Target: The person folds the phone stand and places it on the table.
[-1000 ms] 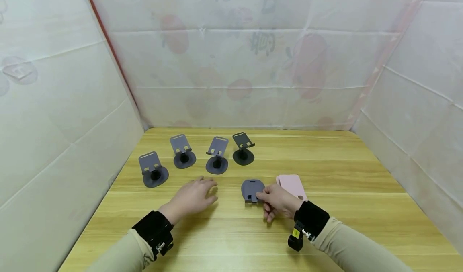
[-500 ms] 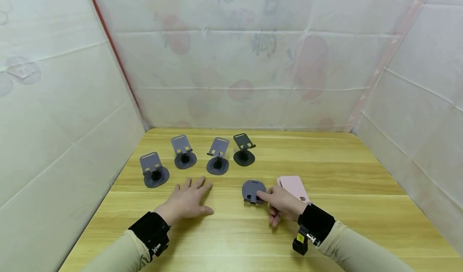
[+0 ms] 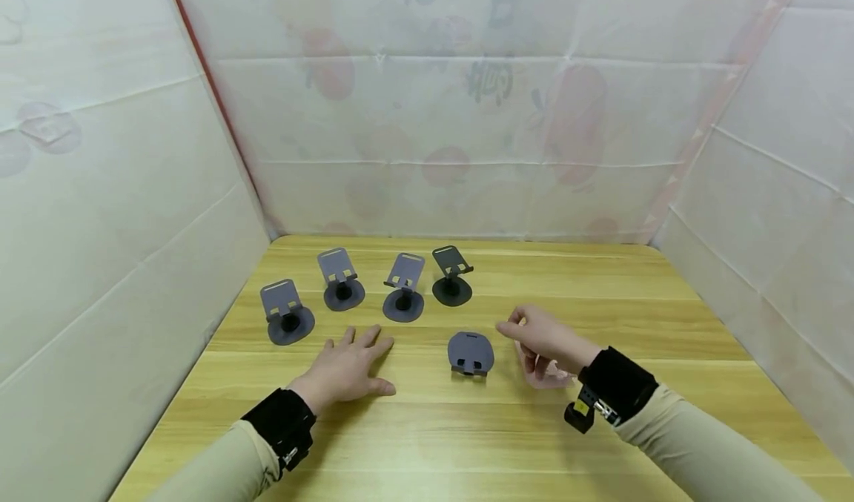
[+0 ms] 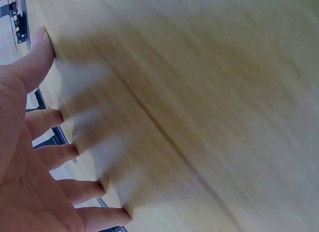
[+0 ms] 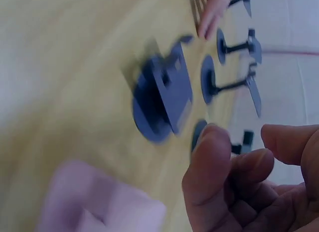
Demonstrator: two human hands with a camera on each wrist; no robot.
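A folded grey phone stand (image 3: 470, 352) (image 5: 162, 100) lies flat on the wooden table (image 3: 434, 443), with no hand on it. My right hand (image 3: 543, 339) (image 5: 239, 192) hovers just to its right, fingers loosely curled and holding nothing. Beneath that hand lies a pink phone case (image 3: 557, 378) (image 5: 94, 202), mostly hidden in the head view. My left hand (image 3: 347, 365) (image 4: 30, 157) rests flat on the table (image 4: 209, 92) left of the folded stand, fingers spread.
Several unfolded grey stands stand in a row behind the hands: far left (image 3: 288, 313), then (image 3: 342, 283), (image 3: 403, 294), and a darker one (image 3: 451, 279). White fabric walls close in the table at the left, back and right.
My right hand let go of the folded stand and lifted up and to the right, over the pink case. The left hand flattened and stayed put. The stand lies where it was.
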